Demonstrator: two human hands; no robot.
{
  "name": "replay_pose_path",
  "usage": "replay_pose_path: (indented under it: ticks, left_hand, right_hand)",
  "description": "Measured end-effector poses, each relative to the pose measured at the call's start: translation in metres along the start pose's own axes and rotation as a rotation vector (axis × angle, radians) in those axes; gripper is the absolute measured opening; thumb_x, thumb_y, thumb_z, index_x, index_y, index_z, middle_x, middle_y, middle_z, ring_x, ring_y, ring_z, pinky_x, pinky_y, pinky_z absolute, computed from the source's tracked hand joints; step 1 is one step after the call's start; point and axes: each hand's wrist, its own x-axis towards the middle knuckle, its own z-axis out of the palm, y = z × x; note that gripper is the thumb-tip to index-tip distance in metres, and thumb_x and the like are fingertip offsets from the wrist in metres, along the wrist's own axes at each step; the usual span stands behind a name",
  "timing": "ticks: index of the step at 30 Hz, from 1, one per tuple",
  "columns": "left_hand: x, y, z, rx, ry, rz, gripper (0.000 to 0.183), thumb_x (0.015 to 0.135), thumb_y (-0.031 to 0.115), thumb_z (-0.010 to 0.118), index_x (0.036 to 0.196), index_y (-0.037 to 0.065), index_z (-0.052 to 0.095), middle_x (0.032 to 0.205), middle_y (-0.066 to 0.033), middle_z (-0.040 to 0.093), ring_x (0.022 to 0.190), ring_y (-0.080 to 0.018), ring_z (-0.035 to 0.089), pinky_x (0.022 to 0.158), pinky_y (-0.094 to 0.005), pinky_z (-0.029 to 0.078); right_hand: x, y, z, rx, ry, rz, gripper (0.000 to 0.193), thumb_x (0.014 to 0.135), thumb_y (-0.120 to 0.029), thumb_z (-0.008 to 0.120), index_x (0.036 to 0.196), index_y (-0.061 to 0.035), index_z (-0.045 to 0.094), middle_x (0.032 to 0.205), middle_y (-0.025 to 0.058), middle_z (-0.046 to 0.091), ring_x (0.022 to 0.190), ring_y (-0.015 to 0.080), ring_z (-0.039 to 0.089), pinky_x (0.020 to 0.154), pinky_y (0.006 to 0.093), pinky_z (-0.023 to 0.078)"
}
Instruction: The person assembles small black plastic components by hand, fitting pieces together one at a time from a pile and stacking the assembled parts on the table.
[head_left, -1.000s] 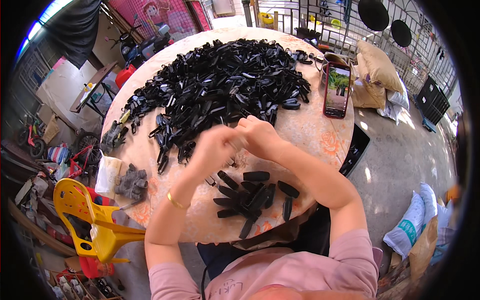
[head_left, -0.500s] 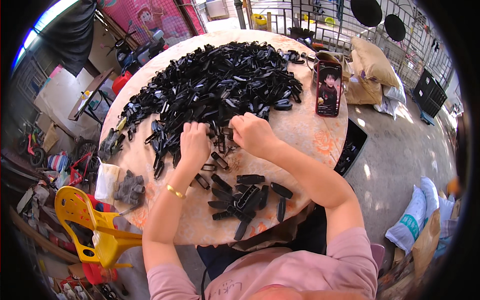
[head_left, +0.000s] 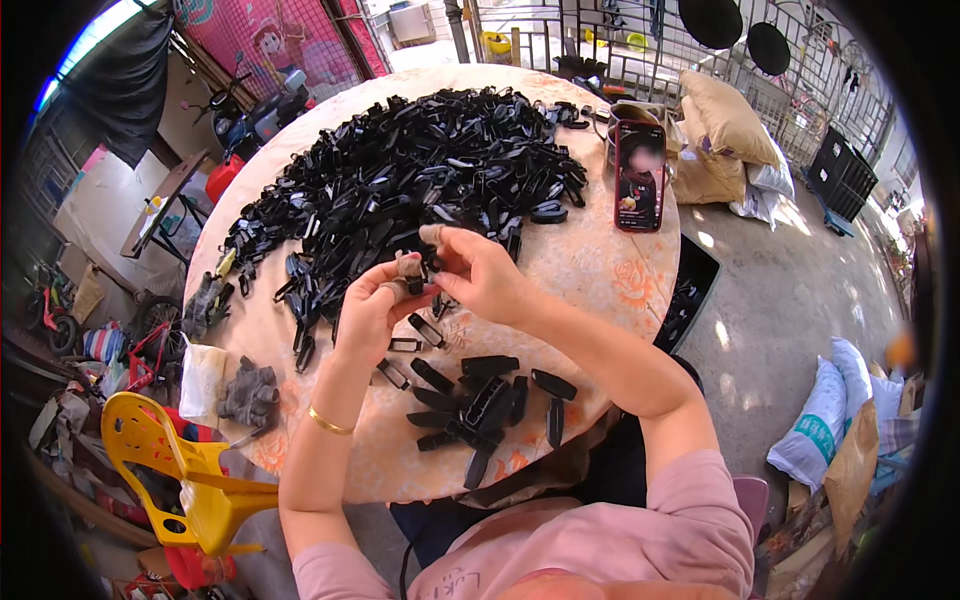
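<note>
Both hands meet over the round table, just in front of a big heap of small black plastic parts [head_left: 420,160]. Between the fingertips sits a small black plastic part [head_left: 428,268], partly hidden by them. My left hand [head_left: 378,305] pinches it from the left, and my right hand [head_left: 485,278] grips it from the right. Some fingertips wear pale covers. A few open black frames [head_left: 427,330] lie just below the hands. Nearer to me is a smaller loose pile of long black pieces [head_left: 488,402].
A phone [head_left: 639,178] stands upright at the table's right, playing a video. Dark grey gloves [head_left: 250,392] and a white packet [head_left: 204,384] lie at the left edge of the tablecloth [head_left: 590,260]. A yellow chair [head_left: 190,480] stands left; a black crate [head_left: 690,290] sits beside the table.
My hands have come off the heap's near edge and closed together, turning the fingers inward around a black part. The whole view has shifted slightly.
</note>
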Motion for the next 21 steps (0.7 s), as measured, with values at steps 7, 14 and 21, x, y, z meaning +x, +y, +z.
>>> replay_pose_path:
  ticks: [7, 14, 21]
  left_hand:
    - [-0.005, -0.002, 0.004, 0.075, -0.071, 0.118, 0.034, 0.083, -0.002, 0.052, 0.117, -0.003, 0.05, 0.105, -0.0097, 0.059, 0.09, -0.0199, 0.062, 0.081, -0.0295, 0.051]
    - [-0.003, -0.009, -0.005, -0.047, -0.093, 0.132, 0.028, 0.082, 0.002, 0.058, 0.111, 0.002, 0.056, 0.083, -0.0008, 0.06, 0.064, -0.0061, 0.053, 0.055, -0.0178, 0.041]
    - [-0.004, -0.012, -0.001, 0.064, -0.012, 0.241, 0.03, 0.082, 0.002, 0.06, 0.111, 0.001, 0.056, 0.091, -0.0004, 0.06, 0.072, -0.0051, 0.05, 0.064, -0.0176, 0.041]
  right_hand:
    - [0.003, -0.018, -0.011, -0.209, -0.088, -0.013, 0.022, 0.072, 0.001, 0.065, 0.093, 0.0013, 0.06, 0.088, 0.0091, 0.056, 0.072, 0.013, 0.057, 0.06, 0.023, 0.047]
    - [0.001, -0.016, -0.004, -0.127, 0.002, -0.093, 0.023, 0.072, -0.006, 0.067, 0.092, -0.0007, 0.058, 0.086, 0.0088, 0.059, 0.071, 0.0188, 0.06, 0.063, 0.0286, 0.049]
    - [-0.002, -0.015, -0.003, -0.213, -0.033, -0.088, 0.022, 0.072, -0.004, 0.067, 0.092, 0.0006, 0.058, 0.08, 0.0085, 0.06, 0.071, 0.0172, 0.062, 0.066, 0.0272, 0.05]
